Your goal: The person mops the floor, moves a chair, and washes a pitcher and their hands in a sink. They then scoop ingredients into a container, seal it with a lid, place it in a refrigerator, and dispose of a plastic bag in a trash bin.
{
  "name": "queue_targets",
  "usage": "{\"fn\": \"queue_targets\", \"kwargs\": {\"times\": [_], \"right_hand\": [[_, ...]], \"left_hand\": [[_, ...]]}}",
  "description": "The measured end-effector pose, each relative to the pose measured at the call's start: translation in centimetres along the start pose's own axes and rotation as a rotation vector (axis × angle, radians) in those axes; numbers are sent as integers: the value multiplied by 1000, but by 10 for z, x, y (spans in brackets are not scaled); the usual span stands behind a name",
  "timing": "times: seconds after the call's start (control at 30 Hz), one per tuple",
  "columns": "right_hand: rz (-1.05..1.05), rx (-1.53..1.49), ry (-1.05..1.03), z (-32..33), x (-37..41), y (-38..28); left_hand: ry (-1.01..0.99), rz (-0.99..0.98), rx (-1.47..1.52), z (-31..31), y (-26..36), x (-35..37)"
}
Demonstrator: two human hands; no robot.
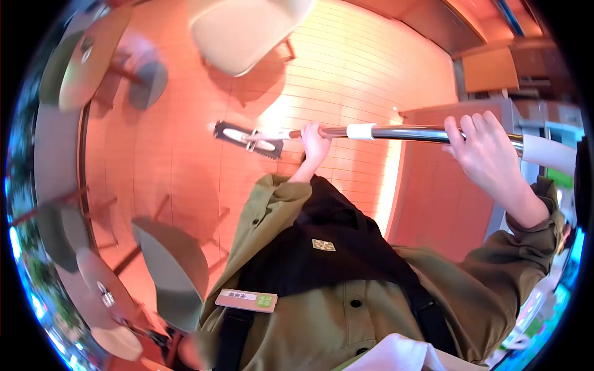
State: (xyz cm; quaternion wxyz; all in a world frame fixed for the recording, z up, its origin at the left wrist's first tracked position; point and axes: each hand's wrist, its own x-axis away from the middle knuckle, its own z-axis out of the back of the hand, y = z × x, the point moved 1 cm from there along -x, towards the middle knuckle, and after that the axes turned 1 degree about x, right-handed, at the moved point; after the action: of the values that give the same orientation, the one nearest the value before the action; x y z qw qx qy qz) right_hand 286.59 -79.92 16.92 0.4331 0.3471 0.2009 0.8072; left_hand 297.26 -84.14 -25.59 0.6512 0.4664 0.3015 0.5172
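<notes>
A flat mop (236, 134) with a dark head and a white plate on top rests on the floor ahead of me. Its shiny metal pole (405, 132) runs across the view to the right and carries a white collar (361, 131). My left hand (316, 143) is wrapped round the lower pole, close to the mop head. Higher up, near a white grip section, my right hand (486, 154) closes over the pole. Both sleeves are olive, and a black apron (322, 247) covers my front.
A pale chair (250, 31) stands beyond the mop head. Another chair (170, 272) is at the lower left, near small round tables (93, 55) along the left side. A reddish-brown cabinet (442, 179) stands on the right. The floor (346, 68) is tiled.
</notes>
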Motion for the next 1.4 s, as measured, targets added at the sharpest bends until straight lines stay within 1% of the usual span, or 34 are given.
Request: {"fn": "queue_targets", "kwargs": {"times": [0.1, 0.17, 0.23, 0.27, 0.33, 0.37, 0.43, 0.47, 0.5, 0.57, 0.6, 0.7, 0.73, 0.77, 0.83, 0.87, 0.9, 0.93, 0.97, 1.0, 1.07, 1.13, 1.17, 1.2, 1.23, 1.27, 1.3, 1.33, 1.4], "right_hand": [[-145, -209, -288, -76, 57, 27], [-228, -239, -274, -120, 88, 50], [-304, -219, -204, -162, 111, 78], [-350, -236, -219, -183, 128, 91], [-437, -286, -354, -219, 164, 113], [-470, -304, -429, -236, 177, 127], [-574, -303, -486, -271, 194, 153], [-632, -296, -511, -287, 199, 159], [-659, -291, -526, -304, 204, 164], [-709, -268, -559, -340, 207, 172], [-725, -298, -632, -352, 204, 179], [-655, -238, -807, -387, 189, 211], [-687, -241, -847, -398, 178, 223], [-724, -233, -920, -407, 166, 236], [-784, -241, -1047, -429, 138, 266], [-783, -261, -1200, -450, 131, 271], [-882, -304, -1306, -468, 115, 280], [-863, -285, -1297, -477, 102, 296], [-826, -250, -1307, -494, 95, 312], [-804, -216, -1263, -507, 91, 321], [-835, -150, -1167, -533, 85, 350], [-1011, -101, -1078, -563, 95, 391], [-956, 40, -979, -553, 80, 410], [-1078, -182, -1261, -564, 81, 431], [-1233, -173, -1255, -578, 95, 443], [-1272, -197, -1268, -583, 98, 448], [-1319, -210, -1263, -593, 104, 453], [-1371, -228, -1264, -603, 111, 454], [-1450, -286, -1267, -618, 113, 449]], "left_hand": [[98, -110, -36, -78, 40, 2], [88, -155, -6, -143, 51, -6], [134, -178, -29, -207, 80, -28], [51, -195, 4, -240, 93, -38], [-117, -214, 26, -302, 127, -61], [-201, -212, 17, -319, 161, -73], [-366, -228, -12, -389, 183, -105], [-382, -344, -59, -419, 190, -123], [-413, -391, -17, -443, 197, -139], [-468, -486, 80, -491, 213, -173], [-547, -408, 156, -514, 218, -184], [-596, -415, 289, -581, 242, -217], [-591, -496, 262, -611, 238, -227], [-696, -435, 311, -618, 254, -237], [-854, -428, 444, -665, 256, -257], [-929, -557, 344, -686, 262, -275], [-1000, -669, 236, -692, 270, -293], [-917, -663, 63, -697, 269, -305], [-846, -781, -94, -714, 280, -319], [-841, -823, -125, -721, 300, -333], [-939, -757, 11, -694, 364, -361], [-1086, -582, 141, -641, 446, -397], [-1157, -461, 170, -627, 466, -413], [-1235, -319, 182, -633, 478, -416], [-1279, -67, 323, -681, 449, -400], [-1278, 209, 485, -728, 421, -384], [-1228, 468, 628, -774, 394, -369], [-1251, 724, 691, -775, 415, -376], [-1320, 719, 711, -809, 399, -380]]}}
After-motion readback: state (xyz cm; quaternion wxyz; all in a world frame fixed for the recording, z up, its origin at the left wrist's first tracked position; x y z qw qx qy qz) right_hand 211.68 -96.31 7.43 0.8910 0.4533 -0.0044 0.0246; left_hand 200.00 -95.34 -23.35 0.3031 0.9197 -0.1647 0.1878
